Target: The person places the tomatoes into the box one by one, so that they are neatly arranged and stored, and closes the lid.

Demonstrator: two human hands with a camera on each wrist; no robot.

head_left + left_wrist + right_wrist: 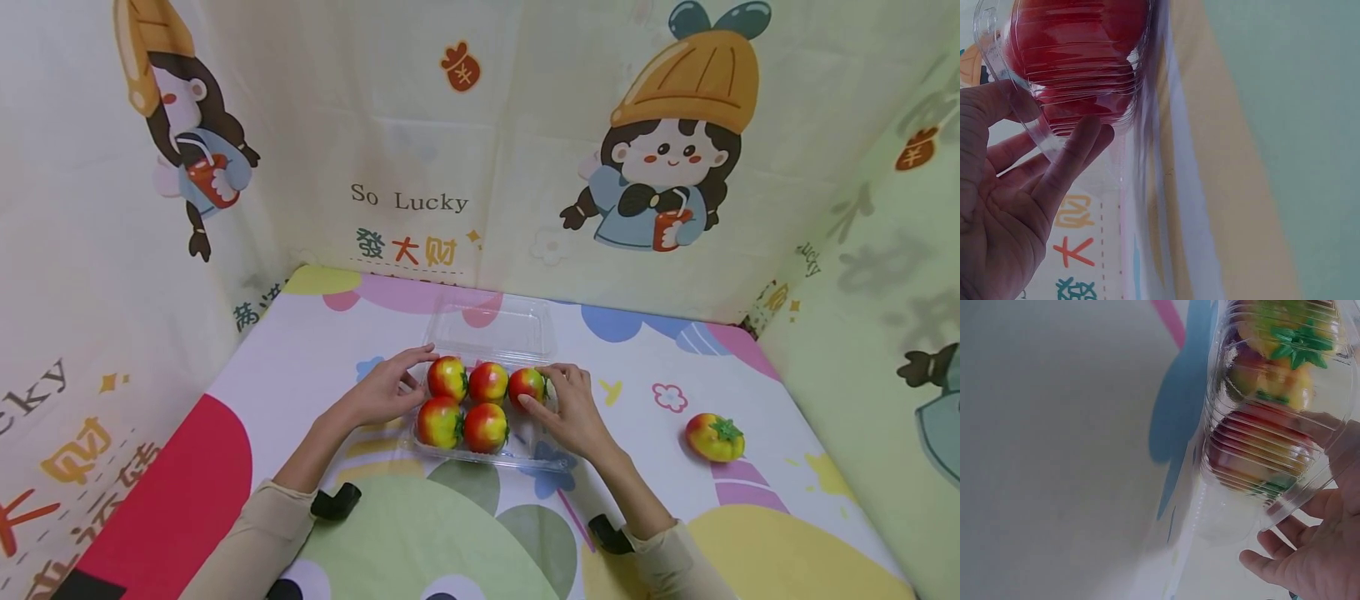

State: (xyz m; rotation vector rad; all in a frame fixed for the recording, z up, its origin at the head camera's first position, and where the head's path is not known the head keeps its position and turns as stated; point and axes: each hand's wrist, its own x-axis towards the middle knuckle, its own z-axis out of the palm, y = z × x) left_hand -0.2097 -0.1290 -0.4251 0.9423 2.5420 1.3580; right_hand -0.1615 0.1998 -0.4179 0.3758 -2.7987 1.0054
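Observation:
A clear plastic clamshell box (517, 456) lies with its lid folded back, holding several red-and-yellow tomatoes (488, 382) with green leafy tops. My left hand (386, 390) is at the box's left end; in the left wrist view its thumb and fingers hold the rim (1041, 134) between them. My right hand (573, 408) reaches over the right end and holds the back right tomato (526, 387) between thumb and index finger. In the right wrist view, the other fingers (1260, 565) of the right hand hang outside the box wall, below the rim.
One more tomato (716, 437) lies on the patterned tablecloth (637, 467), to the right of my right hand. The transparent lid (491, 325) lies flat behind the box. Printed cloth walls (517, 150) surround the table at the back and sides.

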